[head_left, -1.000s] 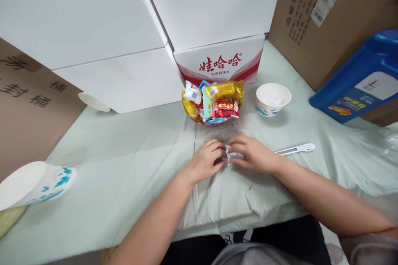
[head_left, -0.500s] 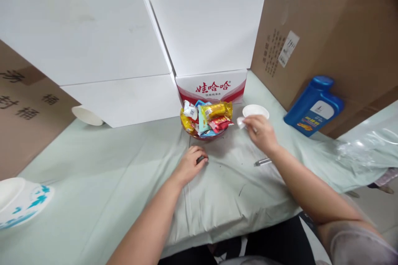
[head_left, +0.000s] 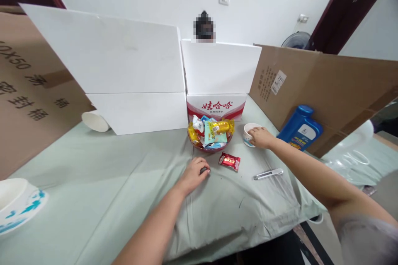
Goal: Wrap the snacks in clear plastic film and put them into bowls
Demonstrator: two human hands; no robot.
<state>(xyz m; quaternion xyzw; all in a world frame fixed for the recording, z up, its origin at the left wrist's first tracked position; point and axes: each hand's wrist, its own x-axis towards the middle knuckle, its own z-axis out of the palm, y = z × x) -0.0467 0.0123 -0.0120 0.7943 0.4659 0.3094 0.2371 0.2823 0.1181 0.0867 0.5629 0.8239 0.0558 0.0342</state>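
The left hand (head_left: 192,175) is the nearer of the 2 to the red wrapped packet (head_left: 229,161), which lies flat on the cloth-covered desk (head_left: 133,198) just to the right of its fingertips and a little farther from the person, with a narrow strip of cloth between. The packet's long axis runs mainly left to right, its right end slanting slightly toward the person, so 1 short end faces the left fingers. Those fingers are curled in, closed around a small dark object (head_left: 203,170) that shows beside the thumb; what it is, I cannot tell. The right hand (head_left: 261,137) is beyond the packet and to its right, with its fingers reaching over the rim into the upright white paper cup (head_left: 248,140); their tips are hidden, so I cannot tell whether they grip anything or are spread. The cup stands near the right side of the bowl (head_left: 214,150) of wrapped snacks, apart from it, and the bowl sits directly beyond the packet. On the near side of the cup, to the right of the packet, lies a white-handled cutter (head_left: 268,174), its long axis also roughly left to right, touched by 0 hands.
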